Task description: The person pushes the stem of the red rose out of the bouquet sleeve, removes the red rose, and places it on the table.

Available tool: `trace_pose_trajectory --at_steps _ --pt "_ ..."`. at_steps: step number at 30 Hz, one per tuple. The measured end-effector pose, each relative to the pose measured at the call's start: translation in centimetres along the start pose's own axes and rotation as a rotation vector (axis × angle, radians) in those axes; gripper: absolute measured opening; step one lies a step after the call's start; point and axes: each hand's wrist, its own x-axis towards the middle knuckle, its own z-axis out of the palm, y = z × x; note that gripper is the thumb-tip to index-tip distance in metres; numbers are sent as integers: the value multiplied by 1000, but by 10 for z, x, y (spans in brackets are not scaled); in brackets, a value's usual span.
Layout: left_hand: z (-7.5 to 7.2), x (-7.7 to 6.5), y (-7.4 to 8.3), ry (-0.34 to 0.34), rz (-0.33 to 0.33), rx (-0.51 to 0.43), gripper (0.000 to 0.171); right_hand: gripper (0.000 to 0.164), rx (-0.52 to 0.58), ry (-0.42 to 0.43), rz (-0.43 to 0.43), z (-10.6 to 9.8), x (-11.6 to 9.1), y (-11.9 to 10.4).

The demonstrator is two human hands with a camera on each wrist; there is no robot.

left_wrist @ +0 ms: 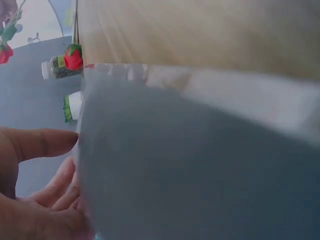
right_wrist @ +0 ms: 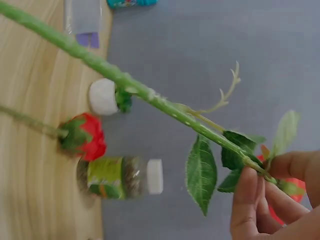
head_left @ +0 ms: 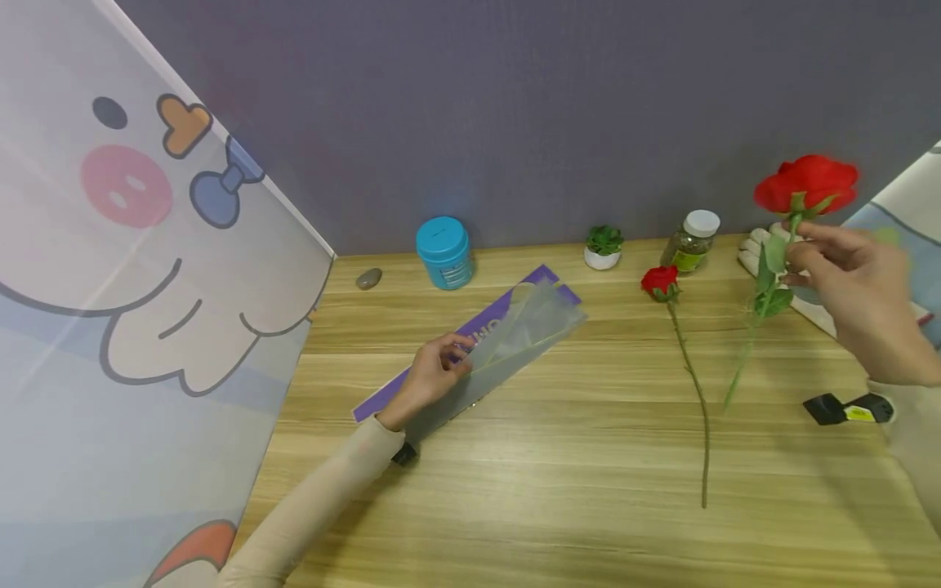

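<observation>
In the head view my right hand (head_left: pixel 867 286) pinches a red rose (head_left: pixel 809 184) by its green leafy stem, just below the bloom. The rose is held up above the right side of the table, stem slanting down. My left hand (head_left: pixel 434 371) is at a translucent plastic sleeve (head_left: pixel 507 347), thumb and fingertips at its surface. The sleeve lies slanted over a purple lettered strip (head_left: pixel 382 398). The left wrist view has the sleeve (left_wrist: pixel 190 160) large and close, with the thumb and fingers of my left hand (left_wrist: pixel 45 180) at its edge. A second, smaller red rose (head_left: pixel 659 282) lies on the table between my hands.
Along the back wall stand a blue lidded tub (head_left: pixel 444 253), a small potted plant (head_left: pixel 603 249) and a white-capped jar (head_left: pixel 691 241). A grey stone (head_left: pixel 369 278) lies far left. White gloves (head_left: pixel 751 249) and a black item with a yellow label (head_left: pixel 849 410) are at right.
</observation>
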Motion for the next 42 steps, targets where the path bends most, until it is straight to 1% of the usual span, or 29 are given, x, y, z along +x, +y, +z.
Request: trace_pose_trajectory --at_steps 3,5,7,9,10,12,14,15,16,17,18,23,24,27,29,31,36,39,42 --pt "-1 0 1 -13 -2 36 35 29 -159 -59 38 -11 3 9" --pt "-1 -1 1 -23 -4 63 36 29 -289 -92 66 -18 5 16" --pt "-1 -1 1 -33 -13 84 38 36 -421 -131 102 -25 7 23" --pt "-1 0 1 -38 -20 102 39 49 -484 -160 129 -31 8 30" --pt "-1 0 1 -39 -23 110 39 51 -503 -174 142 -33 8 34" --pt "-1 1 2 -40 -33 117 40 44 -487 -198 158 -37 9 41" --pt "-1 1 2 -41 -44 124 40 30 -439 -211 173 -39 9 48" --pt "0 2 2 -42 -51 126 40 27 -400 -219 182 -39 10 52" --pt "0 2 2 -41 -60 130 41 29 -371 -227 183 -40 10 56" --pt "1 3 2 -41 -67 132 41 34 -312 -239 190 -40 10 59" --pt "1 3 2 -40 -74 135 42 37 -288 -250 191 -40 10 63" --pt "4 5 1 -32 -81 166 43 42 -241 -294 204 -43 11 78" --pt "4 5 1 -31 -80 174 44 42 -257 -302 201 -43 11 81" --pt "4 4 3 -30 -77 190 44 46 -223 -331 191 -43 13 91" --pt "4 3 5 -29 -79 190 44 45 -216 -338 196 -41 14 98" --pt "4 3 6 -28 -81 188 42 44 -237 -333 211 -39 14 104" --pt "3 3 4 -28 -66 188 38 41 -283 -352 232 -35 12 116" --pt "2 2 5 -27 -72 183 38 41 -292 -365 232 -32 11 122" --pt "0 0 6 -20 -85 179 39 41 -301 -358 236 -29 10 127"
